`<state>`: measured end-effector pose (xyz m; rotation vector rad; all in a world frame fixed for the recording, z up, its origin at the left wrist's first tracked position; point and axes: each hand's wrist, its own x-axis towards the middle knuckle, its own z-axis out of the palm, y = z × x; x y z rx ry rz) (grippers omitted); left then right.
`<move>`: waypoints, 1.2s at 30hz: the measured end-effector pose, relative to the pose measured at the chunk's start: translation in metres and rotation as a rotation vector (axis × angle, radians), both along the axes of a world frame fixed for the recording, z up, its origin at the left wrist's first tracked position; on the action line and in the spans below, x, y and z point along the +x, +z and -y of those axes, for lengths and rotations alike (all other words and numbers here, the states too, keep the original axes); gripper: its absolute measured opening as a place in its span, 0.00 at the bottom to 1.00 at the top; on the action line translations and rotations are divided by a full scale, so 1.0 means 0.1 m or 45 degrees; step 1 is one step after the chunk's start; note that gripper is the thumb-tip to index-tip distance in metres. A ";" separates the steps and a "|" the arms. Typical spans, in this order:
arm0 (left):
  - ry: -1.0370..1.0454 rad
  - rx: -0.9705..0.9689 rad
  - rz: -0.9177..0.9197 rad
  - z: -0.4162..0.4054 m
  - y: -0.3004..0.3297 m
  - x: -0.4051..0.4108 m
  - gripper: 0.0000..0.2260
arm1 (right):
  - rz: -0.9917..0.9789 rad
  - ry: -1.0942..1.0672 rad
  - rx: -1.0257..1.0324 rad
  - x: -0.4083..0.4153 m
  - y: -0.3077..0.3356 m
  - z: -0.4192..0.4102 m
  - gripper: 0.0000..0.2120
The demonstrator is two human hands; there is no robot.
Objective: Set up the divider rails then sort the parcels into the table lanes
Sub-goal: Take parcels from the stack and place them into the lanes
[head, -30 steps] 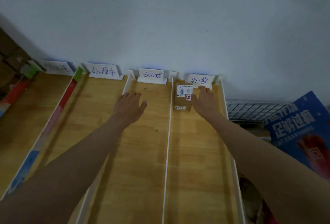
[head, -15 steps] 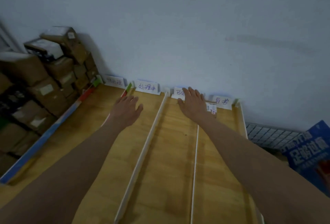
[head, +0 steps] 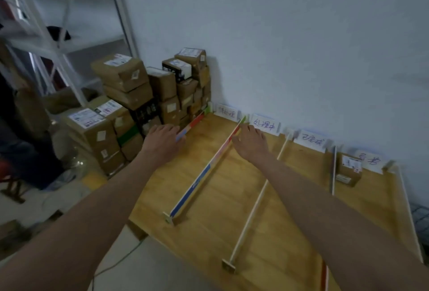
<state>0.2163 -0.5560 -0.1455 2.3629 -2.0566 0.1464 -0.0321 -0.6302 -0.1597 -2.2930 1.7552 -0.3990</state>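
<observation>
Parcels: one sorted, stack outstanding

Parcels [head: 148, 95], taped brown cardboard with white labels, remain stacked left of the wooden table [head: 232, 197]. One parcel [head: 349, 172] sits in the rightmost lane. Divider rails [head: 204, 170] stand in place, thin and straight. Left hand [head: 163, 139] and right hand [head: 251, 143] reach forward, fingers relaxed, holding nothing.

Five rails cross the table [head: 232, 209]: a coloured one at the far left edge [head: 192, 123], a coloured one [head: 204, 172], a plain one [head: 260, 197], a thin one [head: 333, 172] and one at the right edge [head: 408, 209]. Four label cards stand along the far wall [head: 226, 113] [head: 264, 125] [head: 312, 142] [head: 370, 160]. One parcel [head: 349, 171] lies on the table, a stack of boxes [head: 144, 105], too many to count, stands left of it, and two hands [head: 162, 142] [head: 251, 144] reach out.
</observation>
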 end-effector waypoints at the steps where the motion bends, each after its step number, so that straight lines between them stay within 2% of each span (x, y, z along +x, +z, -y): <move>1: -0.002 0.010 0.018 -0.06 0.03 0.13 0.22 | 0.001 0.020 0.006 0.15 0.03 -0.02 0.25; 6: 0.072 -0.113 -0.052 -0.21 0.17 0.75 0.21 | 0.005 0.102 -0.008 0.86 0.18 0.01 0.24; 10: 0.152 -0.096 -0.040 -0.13 0.31 1.24 0.22 | 0.053 0.181 -0.027 1.42 0.27 0.20 0.22; 13: 0.155 -0.112 0.016 0.00 0.42 1.59 0.20 | 0.069 0.218 -0.039 1.86 0.35 0.43 0.23; 18: 0.218 -0.212 -0.065 0.33 0.58 2.20 0.19 | 0.153 0.279 0.008 2.57 0.53 0.94 0.25; 23: 0.319 -0.253 -0.090 0.79 0.71 2.67 0.22 | 0.215 0.298 0.042 3.18 0.79 1.46 0.27; 30: 0.502 -0.346 -0.471 1.41 0.71 2.98 0.23 | 0.440 0.335 0.178 3.85 1.07 1.98 0.26; 33: 0.575 -0.424 -0.769 1.59 0.70 3.00 0.26 | 0.608 0.298 0.283 4.02 1.11 2.08 0.27; 36: 0.654 -0.425 -1.045 1.74 0.69 2.99 0.26 | 0.621 0.291 0.396 4.11 1.11 2.12 0.27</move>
